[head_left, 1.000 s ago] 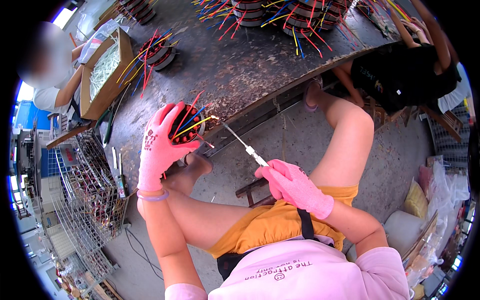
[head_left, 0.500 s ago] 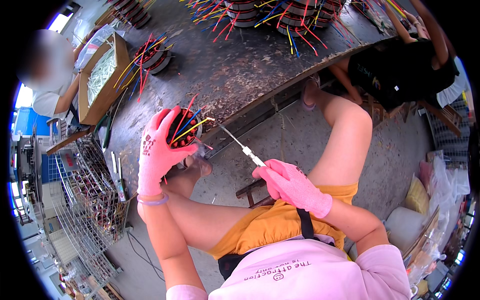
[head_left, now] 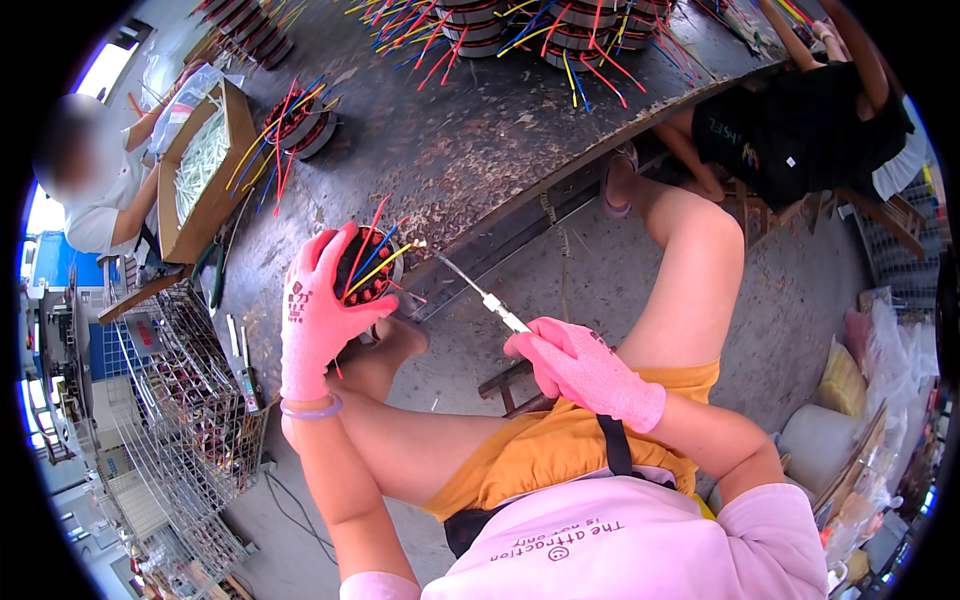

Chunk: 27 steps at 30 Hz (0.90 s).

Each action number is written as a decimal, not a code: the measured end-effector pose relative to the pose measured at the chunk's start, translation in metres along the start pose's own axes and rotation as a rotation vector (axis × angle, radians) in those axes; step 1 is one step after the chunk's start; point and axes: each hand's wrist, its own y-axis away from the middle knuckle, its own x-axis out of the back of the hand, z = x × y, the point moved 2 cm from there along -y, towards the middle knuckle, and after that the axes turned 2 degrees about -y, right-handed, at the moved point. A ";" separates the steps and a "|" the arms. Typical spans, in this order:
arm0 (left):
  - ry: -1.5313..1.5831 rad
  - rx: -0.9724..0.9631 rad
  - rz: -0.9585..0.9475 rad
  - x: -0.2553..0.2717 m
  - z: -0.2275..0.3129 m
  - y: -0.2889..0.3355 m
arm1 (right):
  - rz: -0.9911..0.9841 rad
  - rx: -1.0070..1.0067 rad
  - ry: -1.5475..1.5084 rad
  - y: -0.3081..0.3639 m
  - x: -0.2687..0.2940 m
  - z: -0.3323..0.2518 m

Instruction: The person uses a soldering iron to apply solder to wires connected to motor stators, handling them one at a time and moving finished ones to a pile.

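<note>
My left hand (head_left: 318,315), in a pink glove, is wrapped round a motor stator (head_left: 376,287) at the table's near edge. Red, blue and yellow wires stick out of the stator toward the right. In a pink glove too, my right hand (head_left: 590,372) grips a thin metal-shafted tool with a white handle (head_left: 497,305). Its tip points up and left, close to the end of the yellow wire; whether they touch I cannot tell. Another wired stator (head_left: 302,130) stands on the table beyond my left hand.
Stacked stators (head_left: 480,28) with coloured wires stand at the back of the dark worktable (head_left: 440,150). A cardboard box (head_left: 235,150) of pale tubes sits at the left, by a person (head_left: 110,190). Another person (head_left: 790,130) sits far right. Wire racks (head_left: 180,400) stand lower left.
The whole view has shifted slightly. Both hands keep their grips, and the tool's tip stays near the wire end.
</note>
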 end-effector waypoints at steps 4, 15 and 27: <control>-0.009 -0.001 0.003 -0.001 0.001 0.000 | 0.012 -0.024 -0.011 0.000 0.002 0.002; 0.004 0.010 0.007 -0.001 0.002 0.000 | 0.011 -0.004 -0.014 -0.001 0.002 0.003; -0.040 -0.009 0.008 0.000 0.001 0.000 | 0.003 0.008 0.017 0.000 0.001 0.001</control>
